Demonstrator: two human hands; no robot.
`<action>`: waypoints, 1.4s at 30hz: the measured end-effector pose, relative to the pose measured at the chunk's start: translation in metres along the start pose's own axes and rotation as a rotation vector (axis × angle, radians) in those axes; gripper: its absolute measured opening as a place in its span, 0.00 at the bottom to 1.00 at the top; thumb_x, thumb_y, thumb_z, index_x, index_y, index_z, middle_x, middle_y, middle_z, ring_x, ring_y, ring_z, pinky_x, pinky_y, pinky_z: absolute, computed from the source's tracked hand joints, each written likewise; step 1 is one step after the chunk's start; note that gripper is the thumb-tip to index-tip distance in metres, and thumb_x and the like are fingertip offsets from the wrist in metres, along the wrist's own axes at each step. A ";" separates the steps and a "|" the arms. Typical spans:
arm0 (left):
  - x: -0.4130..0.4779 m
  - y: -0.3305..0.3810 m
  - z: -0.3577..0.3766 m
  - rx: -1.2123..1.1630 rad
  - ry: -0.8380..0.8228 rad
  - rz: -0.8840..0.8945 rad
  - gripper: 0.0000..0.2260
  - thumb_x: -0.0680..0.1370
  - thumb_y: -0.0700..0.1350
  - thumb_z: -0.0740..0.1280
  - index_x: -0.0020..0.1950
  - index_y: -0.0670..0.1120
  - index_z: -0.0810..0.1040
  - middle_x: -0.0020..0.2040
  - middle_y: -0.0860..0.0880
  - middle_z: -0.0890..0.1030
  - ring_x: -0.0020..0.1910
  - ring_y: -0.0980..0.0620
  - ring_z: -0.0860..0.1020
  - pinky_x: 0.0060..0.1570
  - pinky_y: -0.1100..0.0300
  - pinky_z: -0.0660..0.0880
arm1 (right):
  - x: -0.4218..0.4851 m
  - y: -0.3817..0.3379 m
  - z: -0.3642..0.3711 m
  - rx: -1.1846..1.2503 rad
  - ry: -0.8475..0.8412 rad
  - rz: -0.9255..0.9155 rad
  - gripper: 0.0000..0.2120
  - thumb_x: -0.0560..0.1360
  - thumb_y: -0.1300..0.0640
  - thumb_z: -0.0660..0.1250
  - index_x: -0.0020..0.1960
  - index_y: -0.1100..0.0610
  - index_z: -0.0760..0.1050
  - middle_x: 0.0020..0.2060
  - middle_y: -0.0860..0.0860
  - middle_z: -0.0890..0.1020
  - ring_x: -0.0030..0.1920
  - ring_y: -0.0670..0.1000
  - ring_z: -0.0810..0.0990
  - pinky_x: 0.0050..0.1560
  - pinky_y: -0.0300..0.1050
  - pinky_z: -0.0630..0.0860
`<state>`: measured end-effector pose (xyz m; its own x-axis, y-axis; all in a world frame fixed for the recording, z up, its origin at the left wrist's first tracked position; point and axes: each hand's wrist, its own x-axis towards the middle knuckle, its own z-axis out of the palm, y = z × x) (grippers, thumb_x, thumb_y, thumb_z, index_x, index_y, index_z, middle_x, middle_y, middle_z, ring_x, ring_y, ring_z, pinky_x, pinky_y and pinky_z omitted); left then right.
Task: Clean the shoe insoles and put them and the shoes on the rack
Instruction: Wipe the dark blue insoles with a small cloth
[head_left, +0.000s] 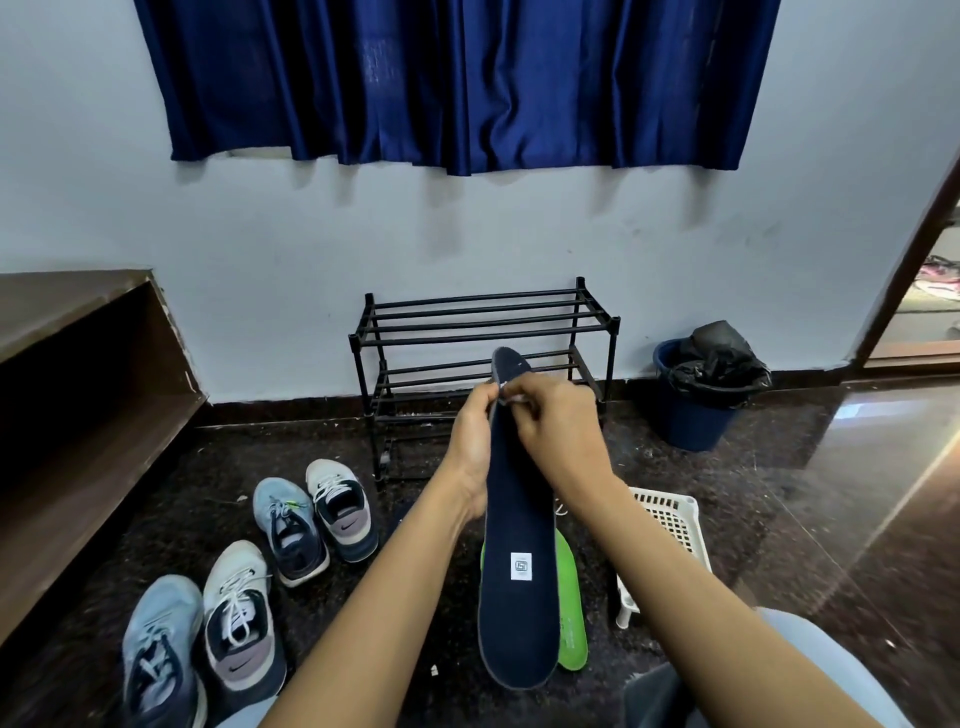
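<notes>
I hold a long navy insole (517, 597) up in front of me, its white label facing me. My left hand (474, 447) grips its left edge near the toe end. Against the upper part of the insole, my right hand (558, 431) pinches something small and pale; what it is I cannot tell. A green insole (571, 613) lies on the dark floor behind the navy one. Several sneakers, blue (288, 530) and white (343, 506) farther off, blue (158, 654) and white (241, 618) nearer, sit on the floor to the left. The black two-tier rack (483, 332) stands bare against the wall.
A white plastic basket (670, 525) lies on the floor to the right. A blue bin with a black bag (701, 389) stands by the wall. A brown wooden shelf unit (78, 395) fills the left side. A blue curtain (457, 83) hangs above.
</notes>
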<state>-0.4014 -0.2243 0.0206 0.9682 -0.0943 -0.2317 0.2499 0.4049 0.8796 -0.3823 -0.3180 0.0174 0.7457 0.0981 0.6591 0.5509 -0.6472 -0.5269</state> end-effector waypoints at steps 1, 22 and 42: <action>0.000 0.000 0.000 0.001 0.002 -0.004 0.21 0.80 0.55 0.55 0.36 0.46 0.78 0.29 0.47 0.78 0.28 0.50 0.77 0.30 0.61 0.72 | -0.001 0.000 0.001 -0.016 -0.007 -0.018 0.11 0.69 0.69 0.65 0.46 0.58 0.82 0.40 0.53 0.85 0.43 0.55 0.82 0.49 0.49 0.78; -0.003 -0.008 0.009 -0.003 -0.040 0.004 0.21 0.79 0.55 0.55 0.39 0.41 0.77 0.32 0.43 0.75 0.29 0.48 0.73 0.32 0.57 0.69 | 0.019 0.018 -0.014 0.031 0.083 0.228 0.09 0.71 0.66 0.66 0.45 0.56 0.82 0.41 0.50 0.85 0.43 0.51 0.82 0.51 0.48 0.77; -0.002 -0.011 0.008 0.059 -0.007 -0.013 0.22 0.79 0.56 0.56 0.37 0.42 0.78 0.32 0.43 0.76 0.28 0.48 0.73 0.32 0.57 0.69 | 0.013 0.013 -0.016 0.013 0.044 0.231 0.10 0.71 0.66 0.66 0.47 0.57 0.83 0.43 0.50 0.85 0.45 0.50 0.82 0.53 0.43 0.76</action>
<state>-0.4060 -0.2355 0.0149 0.9649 -0.1060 -0.2403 0.2624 0.3497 0.8994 -0.3716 -0.3370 0.0279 0.8356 -0.0846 0.5428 0.3727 -0.6387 -0.6732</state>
